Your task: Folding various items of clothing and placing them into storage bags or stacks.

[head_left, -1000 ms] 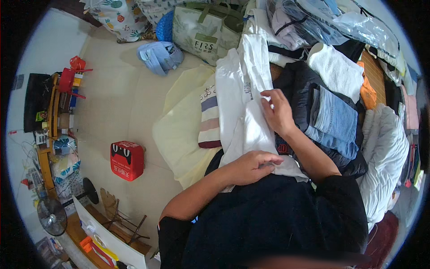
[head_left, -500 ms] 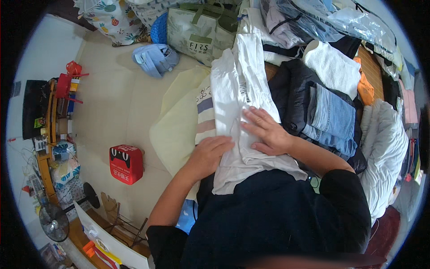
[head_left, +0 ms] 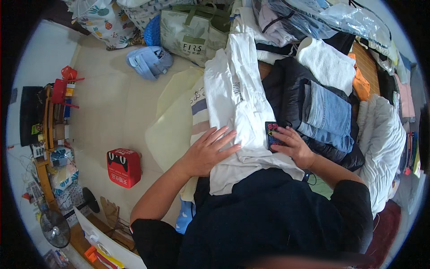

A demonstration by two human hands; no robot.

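A white long-sleeved shirt [head_left: 251,110], partly folded lengthwise, lies in front of me with its sleeves stretched away. My left hand [head_left: 210,151] rests on its left side, fingers spread and flat. At the right edge, my right hand [head_left: 293,147] is open, its fingertips over a small black patch [head_left: 270,133] with coloured print. Whether those fingers touch the cloth I cannot tell. Beneath the shirt, to the left, shows a pale yellow cloth [head_left: 168,127] with a striped, printed piece [head_left: 199,110] on it.
To the right are folded blue jeans [head_left: 331,114] on a black puffy jacket [head_left: 284,80], a white fleece piece [head_left: 324,65] and a white quilt [head_left: 380,148]. A green-and-cream tote bag [head_left: 190,38], a light blue bag [head_left: 149,62] and a red stool [head_left: 123,168] stand left.
My right hand has moved right, from the shirt's middle to its edge, where the black printed patch now shows. My left hand's fingers have spread. The view has shifted slightly.
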